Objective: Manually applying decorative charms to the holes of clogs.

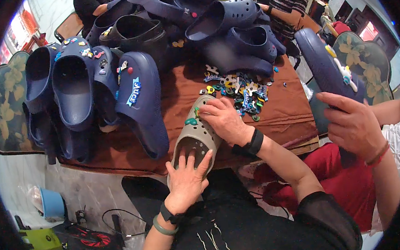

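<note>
A grey clog (193, 134) lies at the front edge of the table, its toe pointing away from me. My left hand (187, 174) reaches into its foot opening, fingers spread inside and thumb along the right rim, holding it. Over the toe, my right hand (222, 119) is closed, its fingertips on a small yellow and green charm (197, 112); the undersides of those fingers are hidden. A dark green charm (190, 122) sits on the clog just nearer to me. Beyond my right hand spreads a pile of mixed colourful charms (244, 92).
Decorated dark blue clogs (74, 87) stand at the left, one (141, 101) leaning beside mine. More clogs (225, 18) are heaped at the back on the brown cloth (282, 115). At the right, another person's hand (355, 124) is by a raised dark blue clog (324, 62).
</note>
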`<state>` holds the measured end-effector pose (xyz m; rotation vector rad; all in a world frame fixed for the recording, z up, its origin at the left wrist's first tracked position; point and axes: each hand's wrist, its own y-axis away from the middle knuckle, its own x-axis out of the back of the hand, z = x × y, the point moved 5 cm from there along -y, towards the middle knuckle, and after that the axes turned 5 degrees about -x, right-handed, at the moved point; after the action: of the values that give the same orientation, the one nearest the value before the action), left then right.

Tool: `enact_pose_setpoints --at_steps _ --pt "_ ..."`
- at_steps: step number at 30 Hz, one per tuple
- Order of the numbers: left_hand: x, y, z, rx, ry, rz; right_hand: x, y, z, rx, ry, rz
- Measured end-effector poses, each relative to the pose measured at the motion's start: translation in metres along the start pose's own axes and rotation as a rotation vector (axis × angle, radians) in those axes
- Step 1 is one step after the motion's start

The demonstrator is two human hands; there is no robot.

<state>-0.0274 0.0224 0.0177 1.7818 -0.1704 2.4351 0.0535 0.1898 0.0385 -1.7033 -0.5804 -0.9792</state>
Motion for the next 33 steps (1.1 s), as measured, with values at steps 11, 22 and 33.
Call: enact_pose_setpoints --at_steps 11,22,33 --pt "0.0 -0.001 0.002 0.018 -0.002 -0.034 -0.022 -0.014 0.016 -0.029 -0.105 -0.197" --pt "0.0 0.001 -0.002 0.0 0.014 0.004 -0.005 -0.017 0.02 0.023 -0.133 -0.117" --pt "0.004 -0.005 0.003 -0.001 -0.1 -0.038 -0.024 -0.015 -0.002 -0.021 0.143 -0.331"
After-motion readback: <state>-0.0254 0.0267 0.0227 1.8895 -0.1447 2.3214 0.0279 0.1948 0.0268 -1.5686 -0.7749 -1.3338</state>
